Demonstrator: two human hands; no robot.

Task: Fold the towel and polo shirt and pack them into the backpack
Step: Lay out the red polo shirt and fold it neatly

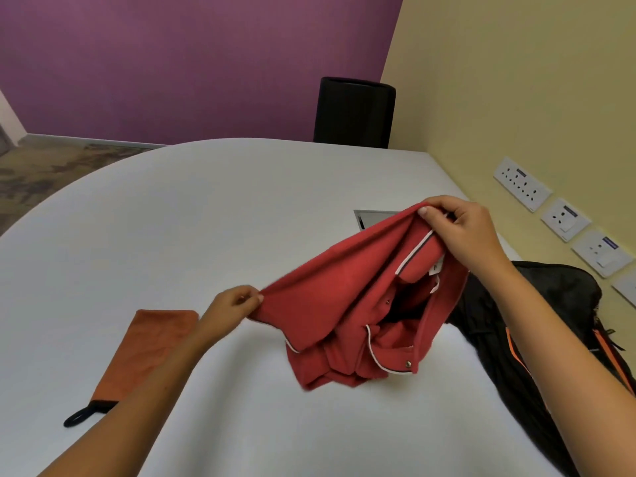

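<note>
White counter point(241, 201). Black backpack point(537, 321), right edge, orange trim. Red polo shirt point(344, 304) (bunched, lifted, hem touching counter): left hand point(234, 304) grip pinches one edge, right hand point(461, 228) grip pinches the collar area. Folded orange towel point(148, 352), left.

one polo shirt point(330, 297), one towel point(151, 349), one backpack point(537, 325)

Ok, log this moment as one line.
left hand: pinches red polo shirt | right hand: grips collar end | shirt: unfolded, lifted | orange towel: folded, on table | backpack: unpacked
</note>
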